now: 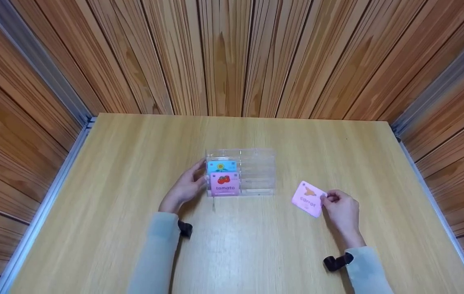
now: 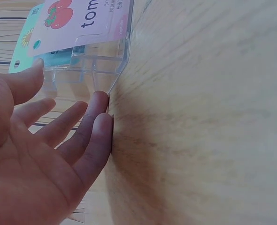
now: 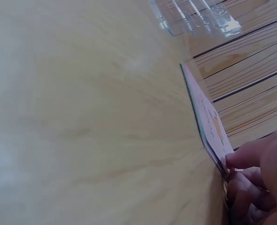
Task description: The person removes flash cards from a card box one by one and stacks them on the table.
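A clear plastic card rack (image 1: pixel 258 173) with stepped compartments stands on the table. In its left column, a pink tomato card (image 1: pixel 225 188) sits at the front, with a blue sunflower card (image 1: pixel 221 165) behind it. My left hand (image 1: pixel 186 185) is at the rack's left side, its fingers (image 2: pixel 77 126) loosely extended along it and the thumb near the cards' edges. To the right of the rack, my right hand (image 1: pixel 343 210) pinches a pink carrot card (image 1: pixel 307 200) by its right corner between thumb and fingers. The card (image 3: pixel 206 112) is tilted, picture side facing away from the table.
The wooden table (image 1: pixel 256 245) extends around the rack on all sides. Wood-plank walls (image 1: pixel 227 57) enclose the back and both sides, with metal rails (image 1: pixel 44 228) along the table's side edges. The rack's right column shows no cards.
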`<state>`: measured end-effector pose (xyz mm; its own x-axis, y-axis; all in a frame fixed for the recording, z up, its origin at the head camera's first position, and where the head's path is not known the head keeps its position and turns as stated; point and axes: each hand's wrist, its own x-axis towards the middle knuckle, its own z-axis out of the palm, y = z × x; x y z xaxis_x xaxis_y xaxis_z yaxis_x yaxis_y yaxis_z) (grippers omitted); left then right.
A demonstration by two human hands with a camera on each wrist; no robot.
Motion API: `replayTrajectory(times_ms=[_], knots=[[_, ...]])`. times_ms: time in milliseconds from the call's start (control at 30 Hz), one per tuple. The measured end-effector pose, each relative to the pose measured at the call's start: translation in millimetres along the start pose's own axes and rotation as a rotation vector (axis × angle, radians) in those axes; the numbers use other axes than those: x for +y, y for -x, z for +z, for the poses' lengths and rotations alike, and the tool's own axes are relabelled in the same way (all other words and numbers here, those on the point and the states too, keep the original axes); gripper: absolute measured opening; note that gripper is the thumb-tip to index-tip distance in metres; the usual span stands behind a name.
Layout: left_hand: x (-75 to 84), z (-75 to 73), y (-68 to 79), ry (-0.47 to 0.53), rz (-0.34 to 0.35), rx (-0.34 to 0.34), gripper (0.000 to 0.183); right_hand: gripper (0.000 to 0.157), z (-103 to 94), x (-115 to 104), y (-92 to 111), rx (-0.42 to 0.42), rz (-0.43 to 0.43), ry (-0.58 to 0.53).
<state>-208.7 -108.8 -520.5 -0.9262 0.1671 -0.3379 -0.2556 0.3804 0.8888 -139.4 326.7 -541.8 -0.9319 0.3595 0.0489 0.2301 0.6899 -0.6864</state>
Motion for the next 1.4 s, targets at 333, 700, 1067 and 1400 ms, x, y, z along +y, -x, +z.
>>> replayTrajectory(times_ms=[333,700,1067,1400], knots=[[-1.4,-0.9,-0.4,0.004,0.01,-0.007,0.063,0.018,-1.2,1.9,-1.2,-0.023,-0.005,0.006],[0.8,-1.3,1.1,0.008,-0.008,-0.005,0.064,0.013,0.9,4.0,-0.3,0.011,-0.028,0.009],[-0.5,0.5,1.2,0.008,-0.012,0.0,0.064,0.015,-1.8,-4.9,-0.1,0.012,-0.079,-0.051],[0.7,0.6,1.3,0.005,-0.02,-0.005,0.064,0.014,2.3,-30.2,-3.2,-0.033,-0.144,-0.097]])
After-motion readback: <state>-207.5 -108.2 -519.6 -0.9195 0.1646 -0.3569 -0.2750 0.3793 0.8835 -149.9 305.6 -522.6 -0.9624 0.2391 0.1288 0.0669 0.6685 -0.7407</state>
